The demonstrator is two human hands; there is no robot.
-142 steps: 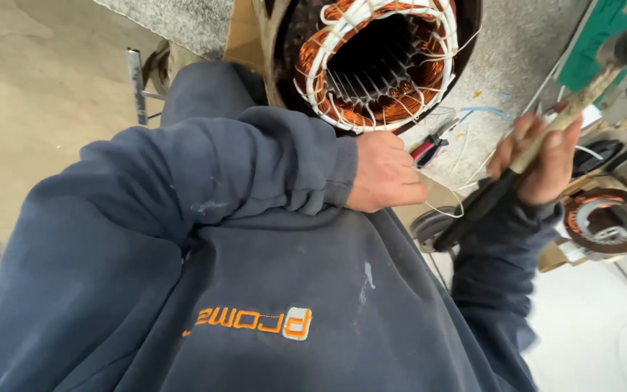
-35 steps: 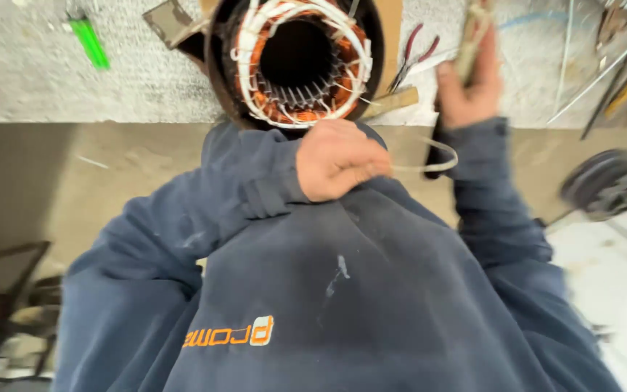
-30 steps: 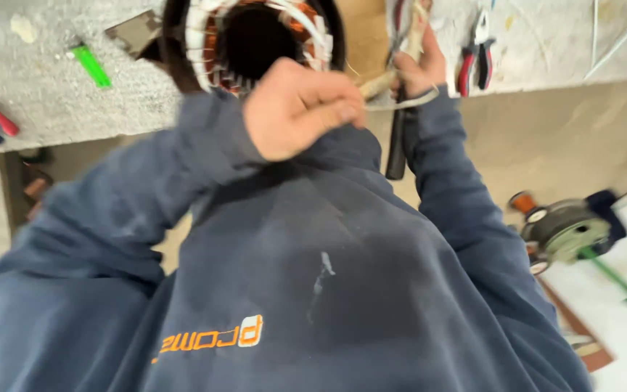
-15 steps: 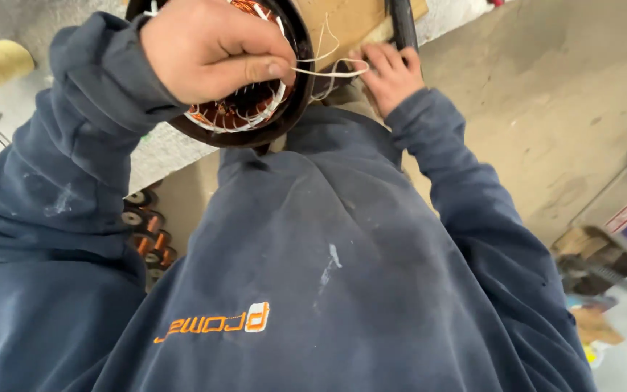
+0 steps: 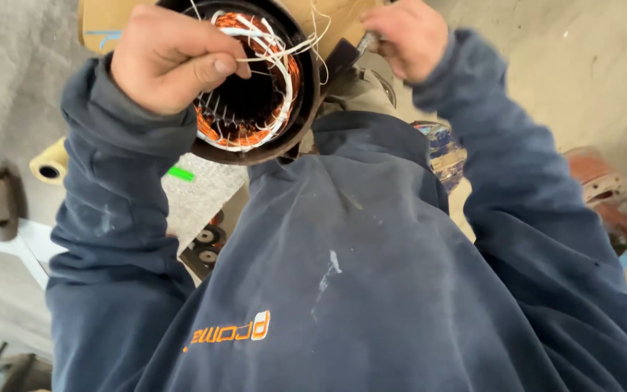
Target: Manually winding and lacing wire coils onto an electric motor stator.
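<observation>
Fingers of left hand [image 5: 172, 58] pinch white cord [image 5: 277, 52] over stator [image 5: 255, 80]; right hand [image 5: 408, 36] fingers grip tool [image 5: 364, 45] (mostly hidden).

Copper-orange windings [image 5: 220, 123] showing inside the dark stator housing [image 5: 306, 101] (white lacing cord [image 5: 279, 54] crossing), navy sweatshirt [image 5: 357, 290] below.

The top edge cuts off the motor stator [image 5: 252, 80], so its upper rim is out of sight. The left hand [image 5: 172, 54] covers the stator's left side and hides how far the white cord [image 5: 284, 52] runs into its grip. The right hand [image 5: 408, 36] closes around a dark tool [image 5: 339, 62]; its far end is hidden. The cardboard [image 5: 99, 25] is cropped too.
</observation>
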